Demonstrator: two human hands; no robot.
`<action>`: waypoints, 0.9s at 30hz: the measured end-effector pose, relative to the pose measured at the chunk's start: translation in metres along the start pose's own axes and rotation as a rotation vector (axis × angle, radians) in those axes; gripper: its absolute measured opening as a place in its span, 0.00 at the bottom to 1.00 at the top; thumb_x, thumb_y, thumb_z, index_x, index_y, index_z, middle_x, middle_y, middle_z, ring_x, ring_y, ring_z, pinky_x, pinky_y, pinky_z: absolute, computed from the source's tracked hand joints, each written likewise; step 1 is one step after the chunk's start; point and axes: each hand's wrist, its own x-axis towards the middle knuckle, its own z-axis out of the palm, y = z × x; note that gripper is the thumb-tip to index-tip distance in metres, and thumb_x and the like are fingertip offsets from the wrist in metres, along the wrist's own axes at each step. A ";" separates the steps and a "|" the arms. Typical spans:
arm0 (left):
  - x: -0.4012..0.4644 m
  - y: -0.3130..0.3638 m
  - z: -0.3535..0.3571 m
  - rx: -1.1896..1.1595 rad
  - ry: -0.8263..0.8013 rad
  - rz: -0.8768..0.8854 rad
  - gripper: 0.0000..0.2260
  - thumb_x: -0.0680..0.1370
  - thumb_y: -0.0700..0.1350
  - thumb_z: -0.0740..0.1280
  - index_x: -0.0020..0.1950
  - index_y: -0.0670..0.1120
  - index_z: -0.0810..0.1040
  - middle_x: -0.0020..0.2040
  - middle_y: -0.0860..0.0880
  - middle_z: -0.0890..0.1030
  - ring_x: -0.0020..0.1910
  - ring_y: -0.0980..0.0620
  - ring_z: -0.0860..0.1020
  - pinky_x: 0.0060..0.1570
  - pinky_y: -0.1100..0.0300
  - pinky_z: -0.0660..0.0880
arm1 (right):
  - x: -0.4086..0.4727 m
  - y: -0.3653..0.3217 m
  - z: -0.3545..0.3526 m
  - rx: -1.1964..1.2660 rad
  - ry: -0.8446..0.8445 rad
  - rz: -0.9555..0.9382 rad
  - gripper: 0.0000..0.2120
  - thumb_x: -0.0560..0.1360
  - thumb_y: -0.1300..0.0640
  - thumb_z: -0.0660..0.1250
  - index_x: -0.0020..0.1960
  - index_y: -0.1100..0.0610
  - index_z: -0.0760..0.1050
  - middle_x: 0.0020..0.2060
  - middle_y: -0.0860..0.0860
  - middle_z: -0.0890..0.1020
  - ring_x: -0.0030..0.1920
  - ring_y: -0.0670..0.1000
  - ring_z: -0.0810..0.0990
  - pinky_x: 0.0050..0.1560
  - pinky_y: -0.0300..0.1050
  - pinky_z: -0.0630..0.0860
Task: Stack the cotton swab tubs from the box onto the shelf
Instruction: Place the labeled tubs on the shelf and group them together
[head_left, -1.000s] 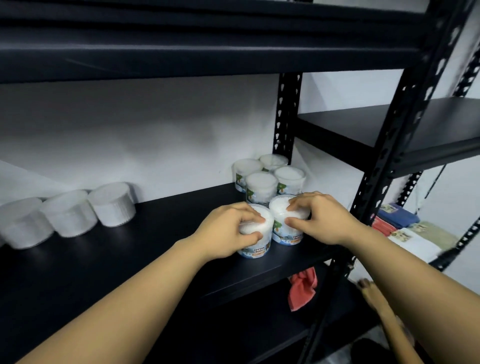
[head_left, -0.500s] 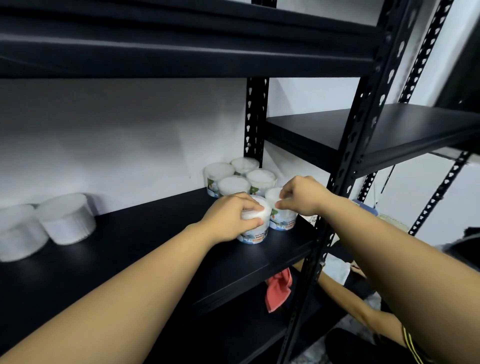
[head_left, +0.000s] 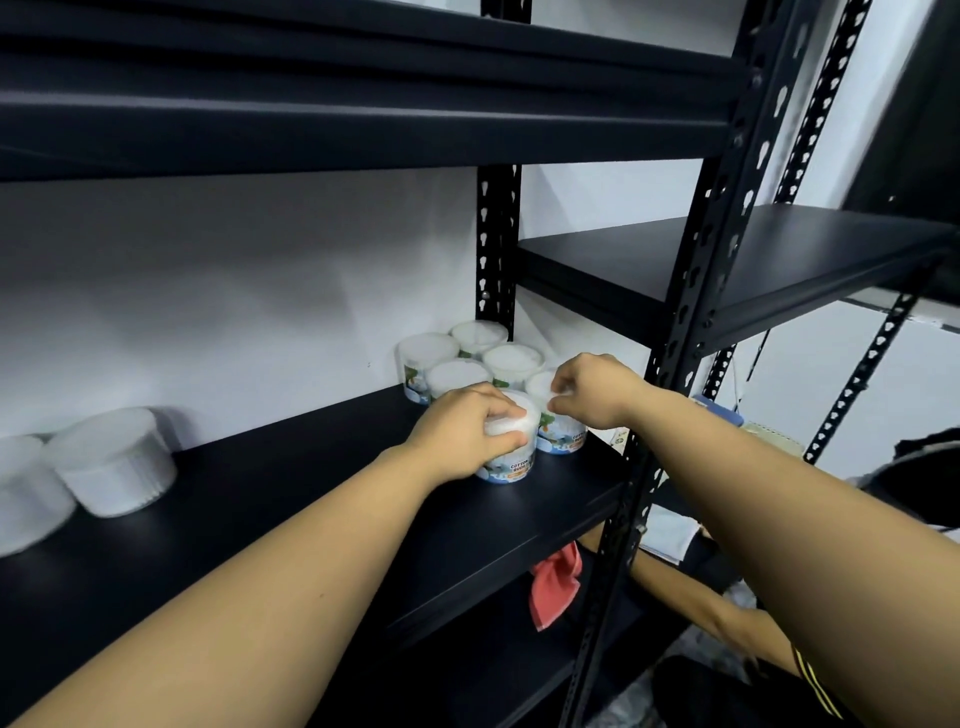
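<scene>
Black metal shelf is holding six tubs (right end); left hand is gripping the front tub, right hand is probably pinching its neighbour.

Dim, cool light — the black shelf soaks it up, showing only a faint sheen. Soft shadows smear the white wall under the upper board. Uprights bow at the wide-angle edges, and the left-hand tubs blur — far right is smeared too.
</scene>
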 end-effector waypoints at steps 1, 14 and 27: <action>0.001 0.000 0.000 -0.004 -0.001 0.001 0.17 0.73 0.57 0.74 0.61 0.55 0.84 0.59 0.60 0.79 0.59 0.59 0.77 0.61 0.63 0.71 | 0.001 0.000 0.001 0.003 0.006 0.002 0.17 0.75 0.47 0.70 0.59 0.55 0.80 0.54 0.54 0.83 0.56 0.55 0.77 0.55 0.48 0.75; 0.001 -0.001 -0.003 -0.009 0.000 0.015 0.24 0.69 0.62 0.75 0.62 0.56 0.81 0.58 0.59 0.81 0.59 0.57 0.78 0.61 0.58 0.75 | 0.003 0.001 0.001 0.036 -0.001 0.007 0.18 0.74 0.45 0.70 0.58 0.56 0.80 0.54 0.53 0.83 0.52 0.54 0.76 0.52 0.46 0.75; -0.079 -0.058 -0.079 0.136 0.171 -0.072 0.17 0.75 0.56 0.72 0.63 0.55 0.80 0.61 0.58 0.79 0.62 0.58 0.76 0.64 0.61 0.71 | -0.006 -0.098 0.032 0.178 0.080 -0.268 0.19 0.75 0.44 0.69 0.62 0.50 0.80 0.60 0.50 0.83 0.62 0.54 0.79 0.62 0.48 0.75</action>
